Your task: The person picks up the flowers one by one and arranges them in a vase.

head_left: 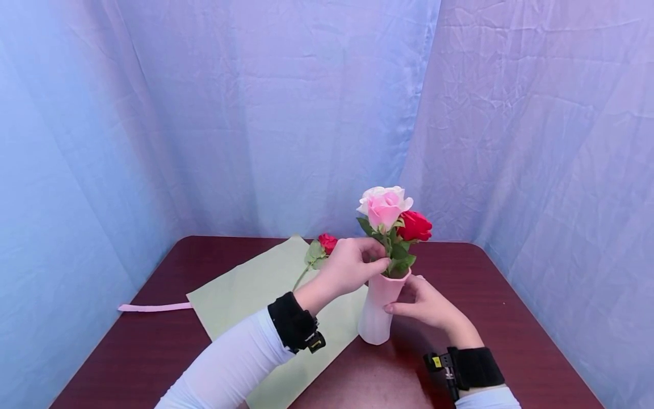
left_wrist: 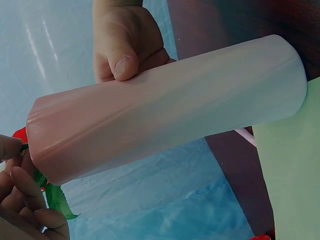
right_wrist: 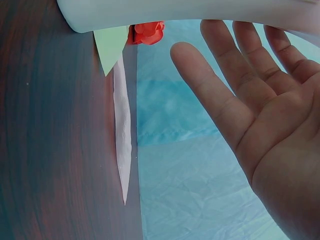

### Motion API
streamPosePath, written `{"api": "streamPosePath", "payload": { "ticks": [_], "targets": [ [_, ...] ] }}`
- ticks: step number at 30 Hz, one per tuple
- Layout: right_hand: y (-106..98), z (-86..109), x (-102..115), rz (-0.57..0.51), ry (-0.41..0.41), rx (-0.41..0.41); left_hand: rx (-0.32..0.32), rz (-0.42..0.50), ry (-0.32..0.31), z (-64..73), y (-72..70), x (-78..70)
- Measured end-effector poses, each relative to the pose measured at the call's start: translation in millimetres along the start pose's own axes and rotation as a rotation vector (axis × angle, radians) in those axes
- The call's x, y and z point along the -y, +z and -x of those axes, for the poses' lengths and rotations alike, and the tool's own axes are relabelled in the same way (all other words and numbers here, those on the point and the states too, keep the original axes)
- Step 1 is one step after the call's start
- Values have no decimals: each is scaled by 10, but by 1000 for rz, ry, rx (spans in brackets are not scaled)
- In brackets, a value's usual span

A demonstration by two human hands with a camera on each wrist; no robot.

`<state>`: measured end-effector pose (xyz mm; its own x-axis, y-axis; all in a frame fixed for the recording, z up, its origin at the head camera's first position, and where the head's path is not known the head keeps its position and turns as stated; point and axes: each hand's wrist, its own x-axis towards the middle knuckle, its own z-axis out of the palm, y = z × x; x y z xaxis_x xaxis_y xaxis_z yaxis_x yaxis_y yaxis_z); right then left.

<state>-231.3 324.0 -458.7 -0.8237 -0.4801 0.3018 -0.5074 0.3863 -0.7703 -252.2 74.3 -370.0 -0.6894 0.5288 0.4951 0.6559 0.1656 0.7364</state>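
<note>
A tall pale pink vase (head_left: 377,309) stands at the right edge of the green paper, with a pink-and-white rose (head_left: 384,207) and a red rose (head_left: 415,226) rising from its mouth. Just above the rim, my left hand (head_left: 352,264) pinches the pink rose's stem among the leaves (left_wrist: 59,201). My right hand (head_left: 434,307) holds the vase from the right, its thumb (left_wrist: 125,67) on the near side. In the right wrist view, three fingers (right_wrist: 220,47) reach the vase wall and the lowest one stays apart from it. The stems' lower ends are hidden inside the vase.
Light green paper (head_left: 245,295) lies across the dark red table (head_left: 511,341). Another red rose (head_left: 327,243) rests on the paper behind my left hand. A pink ribbon-like strip (head_left: 155,308) sticks out from the paper's left side. Blue curtains (head_left: 306,113) surround the table.
</note>
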Motion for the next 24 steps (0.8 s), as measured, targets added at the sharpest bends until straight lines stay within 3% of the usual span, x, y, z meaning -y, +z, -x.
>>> {"api": "streamPosePath", "payload": {
  "ticks": [18, 24],
  "targets": [
    [-14, 1, -20, 10, 0, 2, 2, -59, 9, -49, 62, 62],
    [0, -16, -20, 2, -11, 12, 6, -18, -20, -46, 4, 37]
  ]
}}
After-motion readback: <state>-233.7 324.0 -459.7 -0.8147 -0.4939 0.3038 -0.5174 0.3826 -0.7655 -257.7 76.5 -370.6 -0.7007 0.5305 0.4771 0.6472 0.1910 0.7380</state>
